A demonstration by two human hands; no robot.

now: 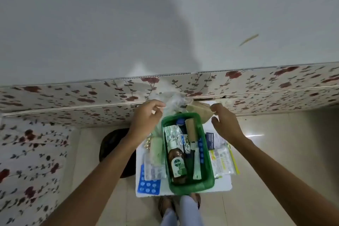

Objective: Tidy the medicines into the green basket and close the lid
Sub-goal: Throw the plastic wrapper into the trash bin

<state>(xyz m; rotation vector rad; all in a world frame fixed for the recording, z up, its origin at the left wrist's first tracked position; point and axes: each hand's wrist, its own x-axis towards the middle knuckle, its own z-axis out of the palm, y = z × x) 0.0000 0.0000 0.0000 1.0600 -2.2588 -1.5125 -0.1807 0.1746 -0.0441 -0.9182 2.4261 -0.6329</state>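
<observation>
Medicines are only half sorted so far. The green basket [209, 180] sits on a small white table [222, 186] and already holds a brown antiseptic bottle [177, 165], foil strips and a tube. Blue blister packs [147, 186] lie just left of it and a clear zip pouch [222, 162] of sachets just right. Left hand [145, 121] pinches a crinkly clear bag [172, 102] at the far end, right hand [226, 124] pinches a brown paper packet [198, 109], probably held up so they can drop in. No lid that I can make out.
</observation>
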